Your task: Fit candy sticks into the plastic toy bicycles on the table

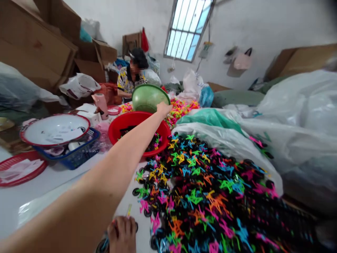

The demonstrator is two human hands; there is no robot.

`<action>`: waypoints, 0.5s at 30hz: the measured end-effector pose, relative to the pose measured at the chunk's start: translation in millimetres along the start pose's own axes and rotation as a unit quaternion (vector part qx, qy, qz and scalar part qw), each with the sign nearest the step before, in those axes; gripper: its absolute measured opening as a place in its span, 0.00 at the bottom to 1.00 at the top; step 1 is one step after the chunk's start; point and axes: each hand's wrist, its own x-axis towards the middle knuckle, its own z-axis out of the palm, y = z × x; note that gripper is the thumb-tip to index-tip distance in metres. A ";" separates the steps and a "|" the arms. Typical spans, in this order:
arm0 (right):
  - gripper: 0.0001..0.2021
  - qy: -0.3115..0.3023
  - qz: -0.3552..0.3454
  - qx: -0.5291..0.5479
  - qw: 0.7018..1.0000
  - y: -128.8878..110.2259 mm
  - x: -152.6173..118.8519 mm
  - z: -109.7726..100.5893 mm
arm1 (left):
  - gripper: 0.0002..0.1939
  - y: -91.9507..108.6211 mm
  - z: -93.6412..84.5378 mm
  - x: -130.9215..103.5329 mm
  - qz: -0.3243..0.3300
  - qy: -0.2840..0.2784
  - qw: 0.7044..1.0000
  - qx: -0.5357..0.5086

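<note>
My left arm reaches far forward across the table. At its end my left hand (pixel 164 109) is closed on the rim of a green plastic bowl (pixel 146 96), which is tilted above a red basin (pixel 113 130). Dark parts and some coloured pieces lie in the basin, partly hidden by my arm. Low in the view, my right hand (pixel 122 233) has its fingers curled over a small toy bicycle, of which black wheel parts (pixel 102 245) show beside the fingers. To its right spreads a big heap of toy bicycles (pixel 195 196) with bright frames and black wheels.
A co-worker (pixel 131 75) sits across the table behind a pile of small coloured parts (pixel 181 109). On the left are a white enamel basin (pixel 56 128) on a blue basket (pixel 76 154) and a red basket (pixel 23 179). Large plastic bags (pixel 302 116) flank the heap's right.
</note>
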 end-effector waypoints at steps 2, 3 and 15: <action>0.16 -0.117 0.011 0.018 0.993 -2.5 6.6 -23.1 | 0.14 -6.5 12.0 -24.2 0.018 -0.038 0.999 0.007; 0.17 -0.154 0.020 0.020 0.988 -3.4 9.6 -32.5 | 0.14 -10.6 13.7 -43.4 0.042 -0.088 0.995 0.005; 0.19 -0.222 -0.027 0.051 0.973 -42.6 2.1 -116.0 | 0.15 -93.3 -87.3 -253.4 0.086 -0.364 0.869 0.325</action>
